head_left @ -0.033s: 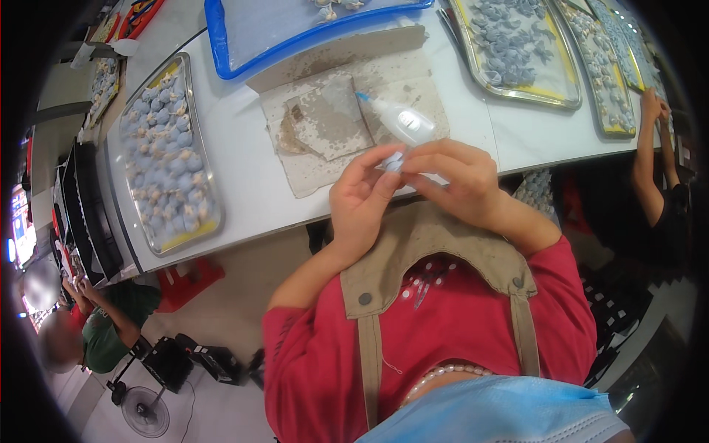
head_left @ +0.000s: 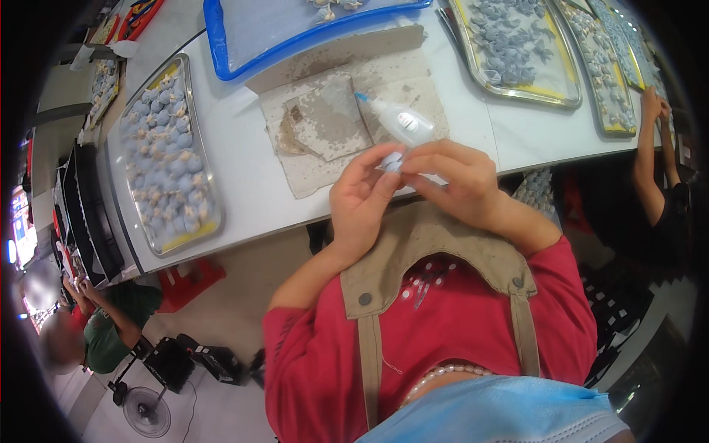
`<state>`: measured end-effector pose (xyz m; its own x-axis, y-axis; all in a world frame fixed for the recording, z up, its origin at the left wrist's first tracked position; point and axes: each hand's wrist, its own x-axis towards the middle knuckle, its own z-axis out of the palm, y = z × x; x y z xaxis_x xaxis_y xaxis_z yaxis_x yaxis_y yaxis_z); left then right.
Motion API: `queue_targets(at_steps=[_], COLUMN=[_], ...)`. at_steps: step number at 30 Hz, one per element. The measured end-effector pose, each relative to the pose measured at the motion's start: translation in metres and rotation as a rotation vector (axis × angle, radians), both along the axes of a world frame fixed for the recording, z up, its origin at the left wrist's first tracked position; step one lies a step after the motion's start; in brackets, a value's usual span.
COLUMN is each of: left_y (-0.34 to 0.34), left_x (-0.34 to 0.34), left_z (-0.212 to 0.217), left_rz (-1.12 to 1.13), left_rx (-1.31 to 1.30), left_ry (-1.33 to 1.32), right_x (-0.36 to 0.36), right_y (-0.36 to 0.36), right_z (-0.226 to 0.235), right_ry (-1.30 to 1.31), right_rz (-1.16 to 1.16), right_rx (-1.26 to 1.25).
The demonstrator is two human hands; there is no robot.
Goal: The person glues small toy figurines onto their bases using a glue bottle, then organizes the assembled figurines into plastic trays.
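Note:
Between my fingertips, just above the near table edge, is a small pale blue-grey piece (head_left: 391, 162), partly hidden. My left hand (head_left: 362, 196) pinches it between thumb and fingers. From the other side, the closed fingers of my right hand (head_left: 461, 181) meet it. Just beyond them a white squeeze bottle with a blue tip (head_left: 405, 124) lies on a stained, creased cardboard sheet (head_left: 310, 176). A smaller, speckled piece of card (head_left: 325, 122) rests on that sheet.
On the left, a metal tray (head_left: 210, 173) holds many blue-grey rounded pieces with cream ends. A blue-rimmed tray (head_left: 221, 55) stands at the back. Another metal tray (head_left: 565, 92) of blue-grey pieces lies at right, beside a narrower tray (head_left: 620, 133). Two other people work nearby.

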<state>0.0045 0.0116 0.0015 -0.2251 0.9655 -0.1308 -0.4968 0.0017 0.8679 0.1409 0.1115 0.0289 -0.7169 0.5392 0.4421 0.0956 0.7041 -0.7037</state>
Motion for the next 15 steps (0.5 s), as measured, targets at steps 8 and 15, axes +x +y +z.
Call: queue_targets(at_steps=[8,15], left_y=[0.005,0.001], left_x=[0.003,-0.003], left_z=[0.005,0.0], left_rz=[-0.022,-0.028], left_rx=[-0.107,0.061], left_ry=[0.007,0.168], right_x=[0.006,0.01], right_y=[-0.005,0.011], right_z=[-0.001,-0.002], right_ry=[0.026,0.056], right_rz=[-0.054,0.044], right_rx=[0.051,-0.139])
